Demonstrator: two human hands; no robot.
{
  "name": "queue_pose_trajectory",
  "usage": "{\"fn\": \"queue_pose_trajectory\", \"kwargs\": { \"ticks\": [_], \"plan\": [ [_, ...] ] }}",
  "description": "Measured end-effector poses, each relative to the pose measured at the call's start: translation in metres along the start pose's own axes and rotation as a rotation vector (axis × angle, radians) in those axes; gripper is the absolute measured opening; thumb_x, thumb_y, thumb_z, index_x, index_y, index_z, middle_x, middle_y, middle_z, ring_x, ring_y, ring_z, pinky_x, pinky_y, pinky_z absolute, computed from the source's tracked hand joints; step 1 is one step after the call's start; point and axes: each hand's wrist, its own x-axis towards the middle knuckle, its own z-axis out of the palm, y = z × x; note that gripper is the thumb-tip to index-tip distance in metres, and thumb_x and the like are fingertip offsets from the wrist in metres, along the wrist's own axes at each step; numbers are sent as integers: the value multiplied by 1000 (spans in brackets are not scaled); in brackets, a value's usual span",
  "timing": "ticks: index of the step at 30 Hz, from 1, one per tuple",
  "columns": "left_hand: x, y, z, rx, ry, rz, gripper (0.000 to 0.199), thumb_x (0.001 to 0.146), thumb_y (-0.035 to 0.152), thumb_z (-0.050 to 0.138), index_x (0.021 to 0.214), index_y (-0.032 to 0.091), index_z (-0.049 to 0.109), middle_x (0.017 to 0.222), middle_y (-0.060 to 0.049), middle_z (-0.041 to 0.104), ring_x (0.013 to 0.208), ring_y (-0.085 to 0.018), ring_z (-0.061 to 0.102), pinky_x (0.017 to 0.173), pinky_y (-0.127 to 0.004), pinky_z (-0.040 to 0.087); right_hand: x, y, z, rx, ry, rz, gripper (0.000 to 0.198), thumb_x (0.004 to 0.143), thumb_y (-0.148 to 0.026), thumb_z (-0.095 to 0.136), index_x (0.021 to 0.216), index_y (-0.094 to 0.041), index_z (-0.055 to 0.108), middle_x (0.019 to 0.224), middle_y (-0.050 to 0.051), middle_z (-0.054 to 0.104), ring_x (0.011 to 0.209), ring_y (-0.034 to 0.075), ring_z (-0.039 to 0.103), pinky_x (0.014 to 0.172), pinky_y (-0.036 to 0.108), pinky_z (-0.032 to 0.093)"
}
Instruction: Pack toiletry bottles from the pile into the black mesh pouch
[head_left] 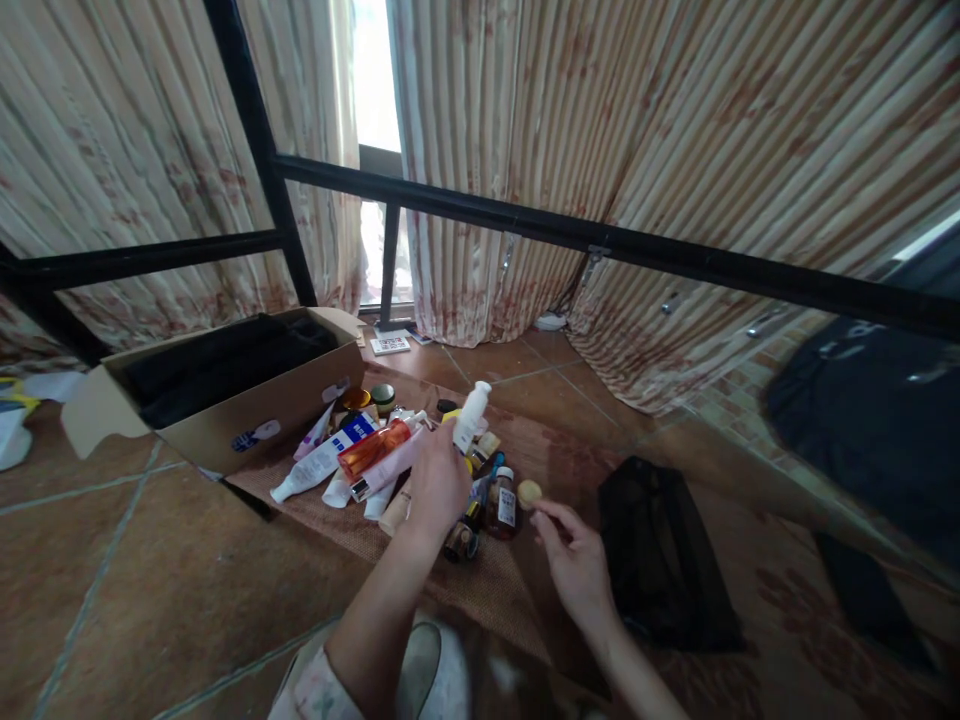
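My left hand (437,482) reaches over a pile of toiletries, its fingers closed around the lower part of a small white bottle (471,415) that tilts up and away. Between the thumb and fingers of my right hand (574,560) is a small round tan disc (529,493); what kind of thing it is, I cannot make out. Just left of the disc stands a brown bottle (502,505) with a white cap and a label. Left of my left hand lie an orange-red bottle (373,450), a pale pink tube (390,468) and a white and blue tube (322,458).
An open cardboard box (270,400) with black cloth inside stands at the left end of the brown-covered low surface (510,600). A black mesh bag (667,560) lies right of my right hand. Dark metal rails (465,205) cross in front of patterned curtains (510,110).
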Motion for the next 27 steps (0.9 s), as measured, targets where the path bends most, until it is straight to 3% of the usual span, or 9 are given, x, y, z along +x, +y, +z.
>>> {"fn": "queue_pose_trajectory", "kwargs": {
  "ticks": [2,7,11,16,22,24,27],
  "plan": [
    [-13,12,11,-139,-54,36,43,88,10,40,130,13,49,124,-16,61,117,-28,57,102,-42,42,6,-7,-4,85,1,71,39,82,-50,61,104,-19,70,97,8,72,82,22,68,68,35,57],
    [-58,43,51,-536,-357,-16,37,87,12,44,122,19,53,113,-8,66,103,-20,63,94,-34,49,9,-13,-9,300,59,226,49,78,-54,64,109,-16,67,96,8,73,81,23,68,67,33,54],
    [-72,53,63,-579,-476,-5,35,87,14,46,119,21,56,108,-5,67,98,-18,63,91,-31,49,5,-11,-13,349,103,283,47,75,-54,68,102,-15,67,87,5,74,76,22,66,67,31,51],
    [-55,51,57,-589,-499,63,27,92,32,47,105,19,66,86,-2,67,77,-16,61,72,-27,49,3,-21,-21,299,86,170,39,81,-50,62,100,-16,66,91,5,73,80,21,65,73,31,51],
    [-50,52,64,-670,-410,20,32,92,38,47,101,16,68,84,-3,68,78,-16,60,71,-26,48,-9,-47,-42,244,127,79,34,86,-48,57,100,-18,64,88,3,72,72,17,62,69,29,50],
    [-53,53,69,-677,-424,15,32,92,39,48,103,16,66,83,-3,65,74,-16,59,68,-26,48,-12,-59,-57,233,204,35,32,85,-46,59,102,-18,63,91,4,73,73,17,64,73,30,51],
    [-60,58,78,-726,-476,-15,36,91,43,49,111,15,61,83,-3,61,70,-15,58,63,-26,47,-11,-75,-89,179,512,-81,32,82,-43,64,102,-19,63,91,5,74,77,19,67,75,32,51]
  ]
}}
